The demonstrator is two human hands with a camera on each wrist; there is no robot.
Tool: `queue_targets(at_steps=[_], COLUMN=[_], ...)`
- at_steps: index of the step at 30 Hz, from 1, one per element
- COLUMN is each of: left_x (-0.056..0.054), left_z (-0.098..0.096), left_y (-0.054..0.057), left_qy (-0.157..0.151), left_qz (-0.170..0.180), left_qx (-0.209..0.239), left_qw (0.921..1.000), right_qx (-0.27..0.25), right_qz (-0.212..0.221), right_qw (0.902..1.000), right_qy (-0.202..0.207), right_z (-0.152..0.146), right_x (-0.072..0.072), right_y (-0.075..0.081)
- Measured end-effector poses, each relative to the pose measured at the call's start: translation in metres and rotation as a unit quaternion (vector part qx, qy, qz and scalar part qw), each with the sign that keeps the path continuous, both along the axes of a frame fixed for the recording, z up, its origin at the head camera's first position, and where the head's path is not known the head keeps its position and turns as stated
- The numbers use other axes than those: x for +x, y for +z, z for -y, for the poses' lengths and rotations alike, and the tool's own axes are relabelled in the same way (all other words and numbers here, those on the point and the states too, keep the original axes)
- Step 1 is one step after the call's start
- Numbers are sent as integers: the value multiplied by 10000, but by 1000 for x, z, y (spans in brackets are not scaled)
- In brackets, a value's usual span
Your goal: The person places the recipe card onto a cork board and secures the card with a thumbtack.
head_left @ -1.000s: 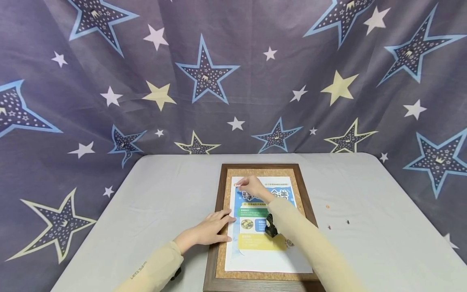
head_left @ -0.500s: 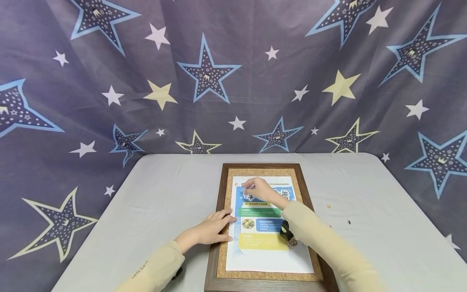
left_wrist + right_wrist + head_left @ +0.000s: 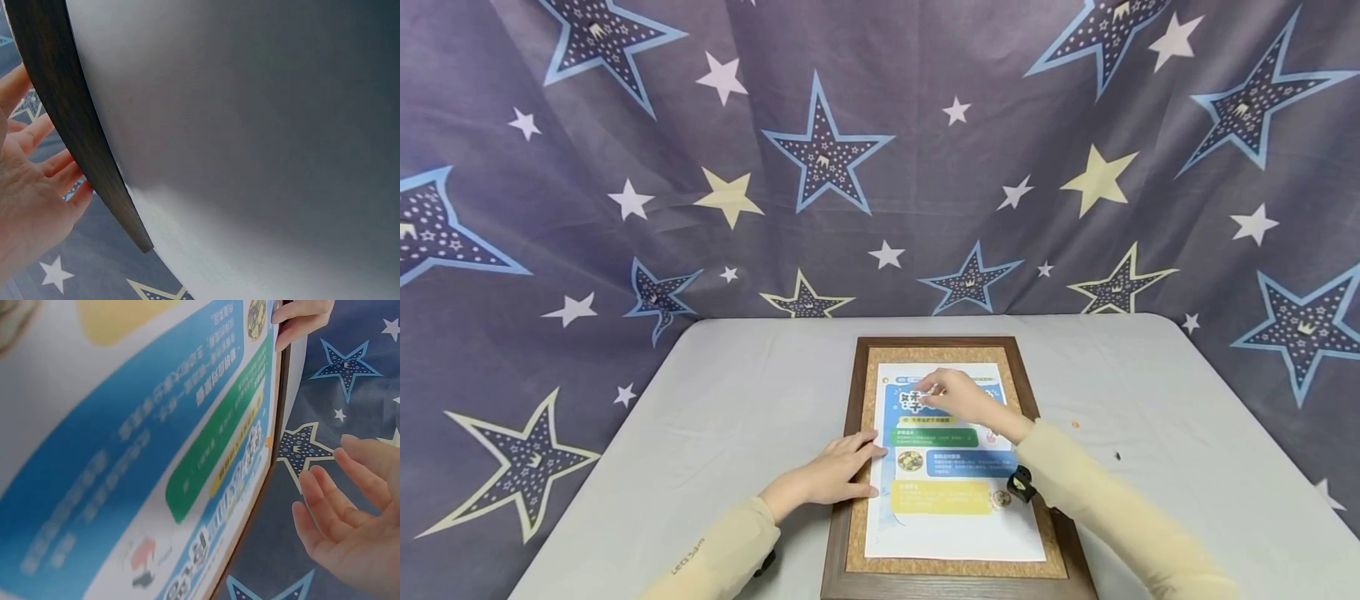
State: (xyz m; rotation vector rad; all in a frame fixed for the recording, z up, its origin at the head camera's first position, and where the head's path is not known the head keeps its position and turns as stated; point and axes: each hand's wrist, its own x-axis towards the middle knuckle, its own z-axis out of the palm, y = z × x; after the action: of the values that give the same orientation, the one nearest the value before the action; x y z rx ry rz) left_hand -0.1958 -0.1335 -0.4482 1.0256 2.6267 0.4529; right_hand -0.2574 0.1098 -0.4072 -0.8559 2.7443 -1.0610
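Note:
A corkboard point(image 3: 857, 533) in a dark wooden frame lies on the table, with a printed poster point(image 3: 955, 537) on it. My left hand point(image 3: 831, 471) rests across the frame's left side, its spread fingertips on the poster's left edge. In the left wrist view those fingers show behind the dark frame point(image 3: 75, 119). My right hand point(image 3: 958, 396) is over the poster's title, covering part of it. Its fingers are loosely bent with nothing between them in the right wrist view. A small orange pin-like piece point(image 3: 269, 442) sits at the poster's upper left corner.
A small orange piece point(image 3: 1075, 425) and a small dark piece point(image 3: 1117, 456) lie on the grey tablecloth point(image 3: 1150, 375) right of the board. A star-patterned curtain point(image 3: 880, 167) hangs behind the table.
My right hand has drawn away from the orange piece at the poster's upper left corner and moved right across the title. The left hand has stayed in place.

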Motion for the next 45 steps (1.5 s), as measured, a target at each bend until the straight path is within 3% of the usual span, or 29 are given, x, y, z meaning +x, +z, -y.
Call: queue_targets(at_steps=[10,18,25,31,45], left_x=[2,2,1,1,2], left_z=[-1,0,0,-1,-2], left_y=[1,-1,-1,-1,2], left_qy=[-4,11,-1,-7,-4], left_qz=[28,1,-42,-111,-146], left_qx=[30,-1,-2,-15,-90], left_qw=[10000,10000,10000,9999,9999], right_qx=[89,112,176,209,381], right_qz=[-292,-193,-481,-402,-684], right_qw=[9995,9997,9985,9984,9956], right_qy=[125,-35,-189,-329,-523], right_z=[-26,-51,-75,-94,-126], right_x=[14,24,31,37,54], right_y=[5,5,1,-1,-7])
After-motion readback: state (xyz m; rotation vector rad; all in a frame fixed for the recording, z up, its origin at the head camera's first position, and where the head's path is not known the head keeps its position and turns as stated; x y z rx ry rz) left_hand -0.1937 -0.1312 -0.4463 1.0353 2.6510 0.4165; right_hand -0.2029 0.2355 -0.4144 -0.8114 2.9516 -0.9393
